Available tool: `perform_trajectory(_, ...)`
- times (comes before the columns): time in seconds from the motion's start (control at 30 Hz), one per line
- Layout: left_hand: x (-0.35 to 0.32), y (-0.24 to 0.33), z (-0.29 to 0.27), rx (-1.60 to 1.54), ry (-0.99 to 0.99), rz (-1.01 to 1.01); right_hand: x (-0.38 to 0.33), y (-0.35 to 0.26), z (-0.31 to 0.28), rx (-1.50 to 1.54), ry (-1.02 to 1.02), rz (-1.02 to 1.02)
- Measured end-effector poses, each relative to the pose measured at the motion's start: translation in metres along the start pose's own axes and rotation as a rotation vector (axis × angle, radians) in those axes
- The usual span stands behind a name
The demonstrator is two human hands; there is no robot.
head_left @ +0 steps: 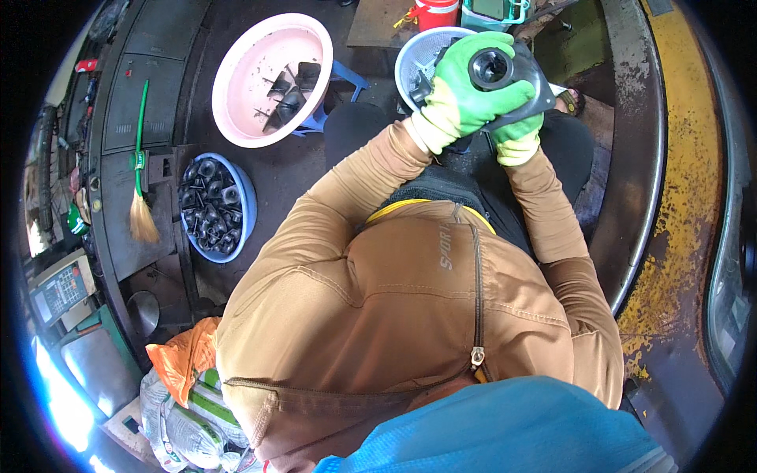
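A black molded part [538, 79] with a round hollow collar and a flat square flange is held up in front of me. My left hand [465, 93], in a green and yellow glove, is closed around the collar, with thumb and fingers on either side of the opening. Under the flange, my right hand [520, 138] in a matching glove supports the part; most of its fingers are hidden behind it. Just behind my left hand is a pale blue colander basket [410, 59], holding at least one dark piece.
A pink basin [229, 83] with several black pieces rests on a blue stool [347, 76]. Left of it, a blue tub [249, 201] is full of black parts. A red bucket [436, 14], a teal basket [519, 11] and a green-handled broom [142, 169] are around. Worn yellow metal [686, 158] curves along the right.
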State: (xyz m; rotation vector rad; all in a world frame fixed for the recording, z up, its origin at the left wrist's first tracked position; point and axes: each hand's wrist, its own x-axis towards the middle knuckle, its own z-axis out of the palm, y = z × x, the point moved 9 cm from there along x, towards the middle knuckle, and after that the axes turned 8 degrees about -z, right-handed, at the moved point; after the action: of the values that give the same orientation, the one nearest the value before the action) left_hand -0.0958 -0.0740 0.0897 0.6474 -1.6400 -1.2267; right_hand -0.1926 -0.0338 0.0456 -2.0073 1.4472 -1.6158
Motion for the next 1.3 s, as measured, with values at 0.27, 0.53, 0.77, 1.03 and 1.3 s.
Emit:
perform_trajectory(0.27, -0.004, 0.016, -0.002, -0.052, -0.138, 0.024, 0.005, -0.019, -0.005, 0.1, -0.111, -0.05)
perform_trajectory(0.53, -0.006, 0.027, 0.003, -0.075, -0.517, 0.02, -0.02, -0.014, 0.016, 0.734, -0.386, 0.328)
perform_trajectory(0.77, -0.02, 0.022, 0.024, -0.302, -0.909, -0.106, -0.038, -0.029, 0.037, 1.147, -0.573, 0.345)
perform_trajectory(1.03, -0.006, -0.012, 0.026, -1.422, -0.739, -0.328, -0.054, -0.049, 0.064, 1.937, -0.533, 0.942)
perform_trajectory(1.3, 0.019, -0.037, -0.054, -0.244, -0.151, -0.339, -0.022, 0.041, 0.004, 1.167, 0.256, 0.852)
